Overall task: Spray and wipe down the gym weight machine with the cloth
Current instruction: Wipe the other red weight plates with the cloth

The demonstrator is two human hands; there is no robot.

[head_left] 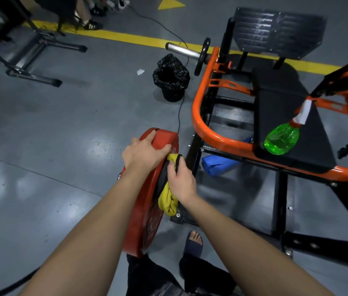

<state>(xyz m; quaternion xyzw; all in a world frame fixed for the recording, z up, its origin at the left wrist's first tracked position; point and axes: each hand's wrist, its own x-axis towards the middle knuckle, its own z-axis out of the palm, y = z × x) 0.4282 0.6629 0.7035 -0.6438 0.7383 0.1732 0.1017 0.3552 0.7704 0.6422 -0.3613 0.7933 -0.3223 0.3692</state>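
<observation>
1. At the bottom centre of the frame, one foot in a dark slide sandal (194, 242) stood on the grey floor (62, 146), just right of the lower edge of one red weight plate (145, 218).
2. The plate stood on edge, running from bottom centre up to mid-frame. Two hands were on it.
3. The left hand (145, 150) gripped the plate's top rim, fingers curled over the edge and thumb on the right-hand face.
4. The right hand (181, 178), just below and right of the left, held the one yellow cloth (167, 201) bunched against the plate's right-hand face. Its fingers were curled round the cloth, whose loose end hung below the hand.
5. Right of the hands, one blue roll (217, 164) lay under the machine's orange frame (200, 116).
6. Further right, one green spray bottle (282, 138) lay on the black bench (279, 99), well apart from both hands.
7. Above centre, one bin lined with a black bag (172, 77) stood on the floor, near a yellow floor line (126, 38).
</observation>
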